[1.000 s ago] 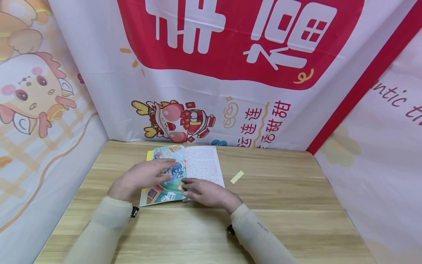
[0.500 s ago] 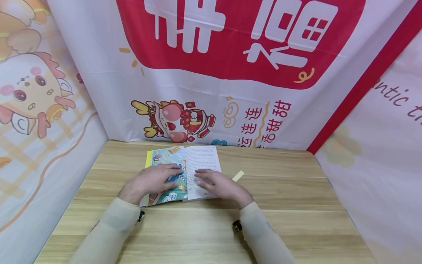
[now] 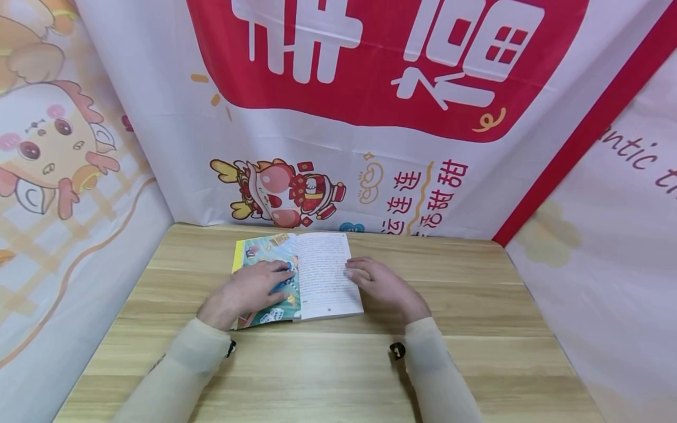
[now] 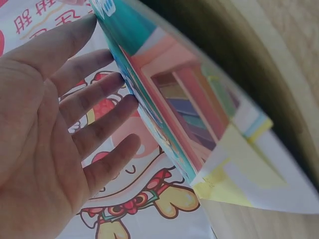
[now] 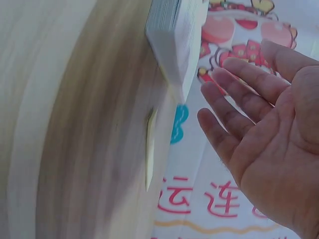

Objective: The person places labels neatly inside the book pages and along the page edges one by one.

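Note:
An open book (image 3: 325, 279) lies near the back of the table, a colourful picture page on its left and printed text on its right. Over the picture page, the left hand (image 3: 248, 289) rests with extended fingers, its fingertips at the page in the left wrist view. The right hand (image 3: 386, 288) is at the book's right edge, its fingertips overlapping the text page's margin. In the right wrist view that hand's fingers are spread and loosely straight, apart from the page block (image 5: 174, 40), with nothing in them.
A pale yellow paper strip (image 5: 150, 149) lies on the wooden table (image 3: 328, 376) right of the book; the right hand hides it in the head view. A printed cloth backdrop (image 3: 174, 147) rises behind the table, with more cloth at both sides.
The right hand has slid from the book's centre fold across the text page to its right edge, uncovering that page. The left hand has shifted slightly right and down on the picture page.

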The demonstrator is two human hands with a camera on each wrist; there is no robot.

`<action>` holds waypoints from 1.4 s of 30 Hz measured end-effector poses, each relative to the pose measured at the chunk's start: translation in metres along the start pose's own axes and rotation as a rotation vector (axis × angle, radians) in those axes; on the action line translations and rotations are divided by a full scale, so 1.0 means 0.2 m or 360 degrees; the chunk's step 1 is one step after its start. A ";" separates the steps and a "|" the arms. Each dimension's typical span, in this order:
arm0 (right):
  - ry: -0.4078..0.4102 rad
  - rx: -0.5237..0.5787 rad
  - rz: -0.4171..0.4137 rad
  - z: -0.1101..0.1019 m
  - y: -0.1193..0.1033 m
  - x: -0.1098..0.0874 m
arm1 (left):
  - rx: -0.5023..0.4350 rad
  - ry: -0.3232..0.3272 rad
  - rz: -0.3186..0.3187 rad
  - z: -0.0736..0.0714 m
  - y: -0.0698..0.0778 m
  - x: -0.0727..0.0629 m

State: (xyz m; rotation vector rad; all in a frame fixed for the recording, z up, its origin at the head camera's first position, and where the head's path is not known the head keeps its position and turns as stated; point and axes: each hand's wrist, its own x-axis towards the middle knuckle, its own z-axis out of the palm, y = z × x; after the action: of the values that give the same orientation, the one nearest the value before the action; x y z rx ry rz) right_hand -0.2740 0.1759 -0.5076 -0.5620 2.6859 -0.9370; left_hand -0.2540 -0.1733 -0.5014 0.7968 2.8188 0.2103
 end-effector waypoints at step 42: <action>-0.0016 -0.0452 0.0278 -0.11 0.25 -0.05 | -0.0249 -0.0162 0.0188 0.06 0.12 0.01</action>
State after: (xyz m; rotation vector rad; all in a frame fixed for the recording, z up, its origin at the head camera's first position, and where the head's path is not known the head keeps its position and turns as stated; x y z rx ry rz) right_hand -0.2855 0.2282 -0.5223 -0.3749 2.8226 -0.5095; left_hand -0.2399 -0.1509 -0.5089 0.9110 2.6250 0.3918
